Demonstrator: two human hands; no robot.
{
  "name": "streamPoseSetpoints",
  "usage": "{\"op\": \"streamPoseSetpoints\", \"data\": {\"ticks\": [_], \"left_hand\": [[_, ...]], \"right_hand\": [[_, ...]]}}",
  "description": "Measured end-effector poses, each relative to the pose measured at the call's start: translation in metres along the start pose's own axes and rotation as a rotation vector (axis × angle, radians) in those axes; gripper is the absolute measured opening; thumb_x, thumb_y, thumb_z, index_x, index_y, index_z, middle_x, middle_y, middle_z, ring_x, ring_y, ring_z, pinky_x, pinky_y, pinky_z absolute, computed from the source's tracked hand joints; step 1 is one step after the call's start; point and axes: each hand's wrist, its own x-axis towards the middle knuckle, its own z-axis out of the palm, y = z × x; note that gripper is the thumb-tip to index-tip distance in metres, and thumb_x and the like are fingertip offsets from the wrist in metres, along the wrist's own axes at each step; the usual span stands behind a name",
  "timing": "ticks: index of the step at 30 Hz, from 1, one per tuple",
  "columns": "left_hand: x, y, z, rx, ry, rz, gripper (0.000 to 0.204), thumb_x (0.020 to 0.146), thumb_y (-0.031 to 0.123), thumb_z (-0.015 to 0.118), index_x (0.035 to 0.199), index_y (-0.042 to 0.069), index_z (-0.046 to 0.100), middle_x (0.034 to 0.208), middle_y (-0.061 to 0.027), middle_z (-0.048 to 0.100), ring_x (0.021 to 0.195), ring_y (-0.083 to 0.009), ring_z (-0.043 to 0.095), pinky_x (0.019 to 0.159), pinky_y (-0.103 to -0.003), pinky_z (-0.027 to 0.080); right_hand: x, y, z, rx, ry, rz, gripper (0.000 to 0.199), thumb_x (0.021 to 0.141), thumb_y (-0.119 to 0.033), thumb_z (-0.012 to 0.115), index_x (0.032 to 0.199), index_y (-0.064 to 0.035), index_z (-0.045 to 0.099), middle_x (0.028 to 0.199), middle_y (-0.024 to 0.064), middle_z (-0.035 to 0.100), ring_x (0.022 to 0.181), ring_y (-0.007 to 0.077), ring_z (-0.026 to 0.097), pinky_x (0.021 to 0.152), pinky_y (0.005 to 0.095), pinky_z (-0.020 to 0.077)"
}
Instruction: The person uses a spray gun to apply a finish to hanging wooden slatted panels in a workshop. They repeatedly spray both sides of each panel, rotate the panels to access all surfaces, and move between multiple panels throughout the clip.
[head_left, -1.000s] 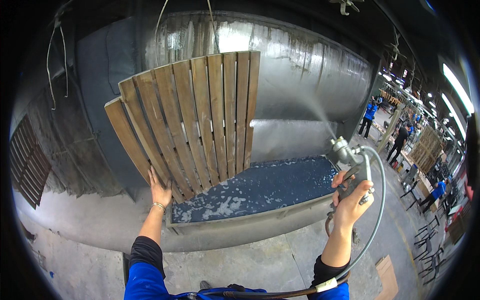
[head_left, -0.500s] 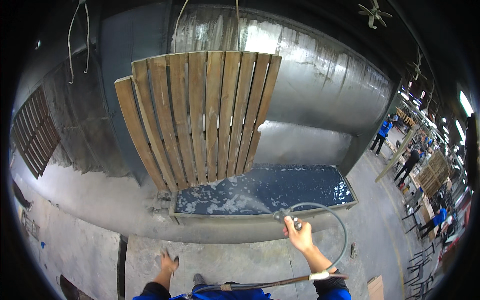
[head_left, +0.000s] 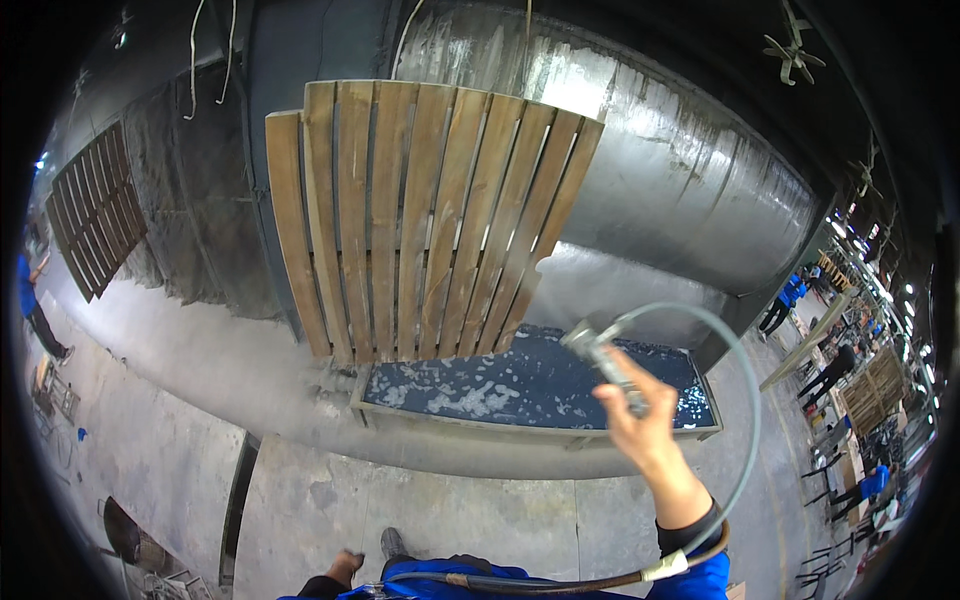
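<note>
1. One hand up: right hand (head_left: 640, 425) raised, fingers closed around the grip of a spray gun (head_left: 603, 352). Nozzle end points up and left at the wooden panel (head_left: 420, 215).
2. Spray gun sits just below and right of the panel's lower right corner, apart from it. Faint mist shows beside that corner.
3. Pale hose (head_left: 735, 400) loops from the gun out right of the panel, curves down past the right forearm and joins a darker hose (head_left: 560, 583) running along the bottom edge.
4. Left hand (head_left: 345, 565) is low, well below the panel, near the person's waist. Only a small part is visible; cannot tell whether its fingers are open or closed. It touches nothing that I can make out.
5. Wooden panel: vertical slats, hanging on cords (head_left: 405, 35) from above, tilted a bit, in front of a curved metal wall (head_left: 690, 190).
6. Trough (head_left: 545, 385) of dark water with white foam lies directly below the panel, on the concrete floor (head_left: 300, 480).
7. Second slatted panel (head_left: 95, 210) hangs well left of the main one, against a dark wall.
8. Far right of the panel: other people in blue tops (head_left: 790, 295) stand in a lit work area, well apart.
</note>
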Motion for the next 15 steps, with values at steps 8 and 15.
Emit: {"op": "streamPoseSetpoints", "data": {"ticks": [8,15], "left_hand": [[0.025,0.083,-0.041,-0.346,0.285,0.403,0.065,0.09,0.048,0.069,0.131,-0.002,0.065,0.135,-0.0262,0.065,0.13,-0.0382,0.06,0.109,-0.041,0.048],[0.022,-0.014,-0.024,0.064,0.02,0.045,0.053,0.084,0.037,0.067,0.117,-0.005,0.072,0.124,-0.0272,0.07,0.125,-0.0377,0.064,0.103,-0.042,0.051]], "right_hand": [[-0.032,-0.007,0.047,-0.067,-0.606,0.788,0.071,0.091,-0.064,0.069,0.131,-0.0052,0.07,0.099,0.0279,0.075,0.098,0.0406,0.075,0.089,0.0435,0.0577],[0.058,-0.077,-0.023,0.148,0.308,-0.119,0.084,0.09,-0.063,0.068,0.131,0.0105,0.064,0.096,0.0133,0.075,0.07,0.0121,0.065,0.063,0.0254,0.0524]]}}
